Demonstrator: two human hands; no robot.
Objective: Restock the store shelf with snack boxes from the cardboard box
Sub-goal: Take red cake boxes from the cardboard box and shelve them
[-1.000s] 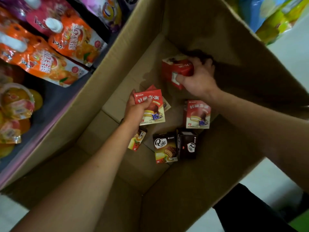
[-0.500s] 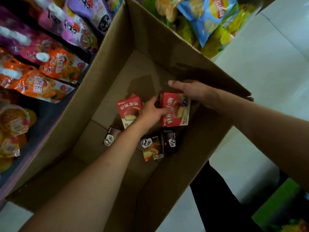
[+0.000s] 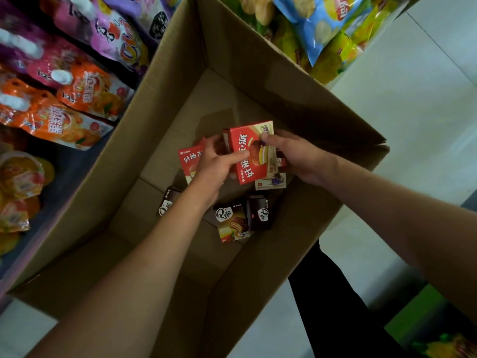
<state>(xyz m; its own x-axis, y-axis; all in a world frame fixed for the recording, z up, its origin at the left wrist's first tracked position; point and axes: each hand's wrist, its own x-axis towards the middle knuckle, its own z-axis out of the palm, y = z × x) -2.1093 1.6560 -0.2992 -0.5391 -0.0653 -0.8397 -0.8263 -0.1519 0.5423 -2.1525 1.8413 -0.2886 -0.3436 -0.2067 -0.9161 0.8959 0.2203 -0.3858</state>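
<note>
Hands are both working inside the cardboard box (image 3: pixel 165 81). My left hand (image 3: pixel 215 167) is grasping a red snack box (image 3: pixel 189 161) in its fingers while the thumb is pressing on a second red box (image 3: pixel 251 153); my right hand (image 3: pixel 302 161) is pinching that second box at its far corner, so the two hands are sharing it, lifted above the carton floor.

Progress, as I am judging it: early-to-middle of one pick. Nothing is reaching the shelf yet. Lying on the carton floor: a pale-fronted box (image 3: pixel 271 180) under my right hand, three dark boxes (image 3: pixel 233 223), (image 3: pixel 260 214) and (image 3: pixel 167 202) near my wrists. I cannot tell whether more are hiding beneath my forearms.

Room: the carton walls are standing tall on all sides, so I am reading straight up as the only exit. The shelf of pouches (image 3: pixel 67 99) is sitting just beside the left wall; chip bags (image 3: pixel 325 24) are crowding the far rim. The right flap is sagging outward toward open floor.
</note>
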